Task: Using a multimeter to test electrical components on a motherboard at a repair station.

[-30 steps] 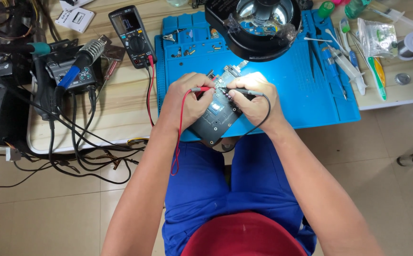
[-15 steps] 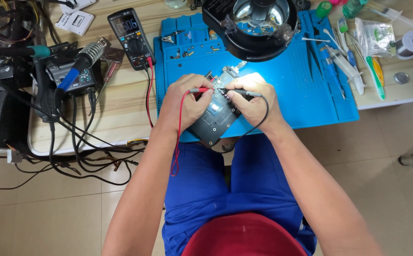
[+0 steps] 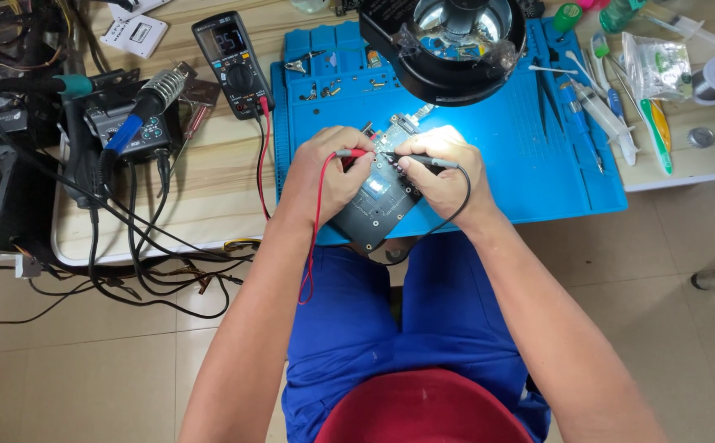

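Pinching a red probe in my left hand and a black probe in my right hand, I press both onto the circuit board on the blue mat (wooden bench, tiled floor).

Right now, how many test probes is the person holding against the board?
2: the red probe in the left hand, the black probe in the right hand, tips meeting over the circuit board.

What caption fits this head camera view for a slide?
Left hand and right hand press red probe and black probe onto a circuit board on a blue mat.
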